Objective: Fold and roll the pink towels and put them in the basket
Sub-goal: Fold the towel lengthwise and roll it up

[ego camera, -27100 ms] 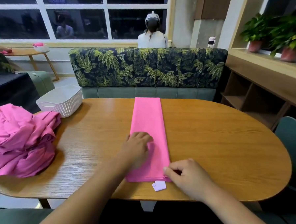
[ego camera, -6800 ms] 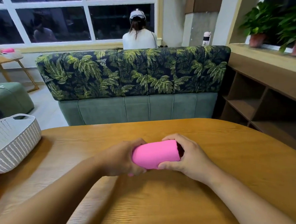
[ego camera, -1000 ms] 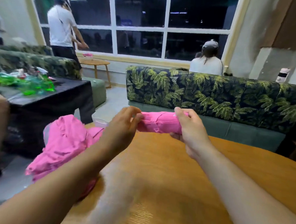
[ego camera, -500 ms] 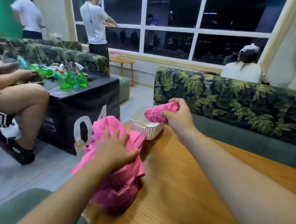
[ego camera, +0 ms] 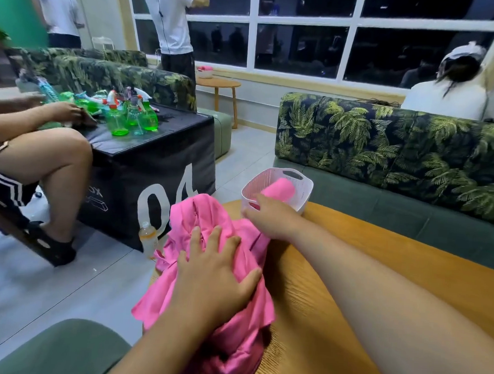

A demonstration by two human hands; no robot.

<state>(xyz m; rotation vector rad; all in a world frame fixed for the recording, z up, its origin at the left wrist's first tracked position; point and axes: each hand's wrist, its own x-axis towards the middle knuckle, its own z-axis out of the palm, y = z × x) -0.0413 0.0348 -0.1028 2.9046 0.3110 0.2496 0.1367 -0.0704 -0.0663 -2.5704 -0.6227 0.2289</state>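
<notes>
The right hand [ego camera: 270, 219] covers the near wall of the basket [ego camera: 304, 191] and the near end of the rolled towel [ego camera: 278, 190] inside it. Its fingers [ego camera: 257, 201] are blurred, so I cannot tell if they touch the roll. Nearer than the basket, the left hand [ego camera: 215, 276] hides the middle of the towel pile [ego camera: 198, 215]. The pile's low end is cut off at the bottom. The bench [ego camera: 408, 246] is cut off far right of the basket.

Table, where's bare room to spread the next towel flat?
Bare tabletop runs from the towel pile right toward the sofa, crossed by the right arm. Crowded at the left end: pile, left hand, basket.
</notes>
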